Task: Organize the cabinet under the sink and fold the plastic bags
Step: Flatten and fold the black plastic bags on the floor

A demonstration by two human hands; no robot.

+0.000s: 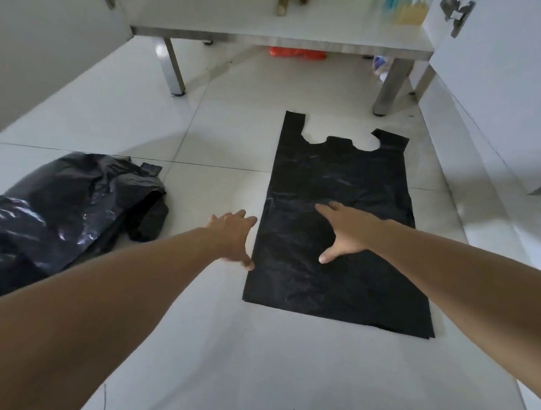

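A black plastic bag [343, 177] lies spread flat on the white floor tiles, its two handles pointing toward the cabinet. My right hand [343, 231] lies flat on the middle of the bag with fingers straight and spread. My left hand [232, 237] is open at the bag's left edge, fingertips and thumb touching that edge. A crumpled heap of black plastic bags [69, 211] sits on the floor to the left, apart from both hands.
The open cabinet [282, 39] stands ahead on metal legs [174, 69], its doors [35, 47] swung out left and right. Bottles [405, 7] stand on its shelf. An orange bag [297, 53] lies underneath it.
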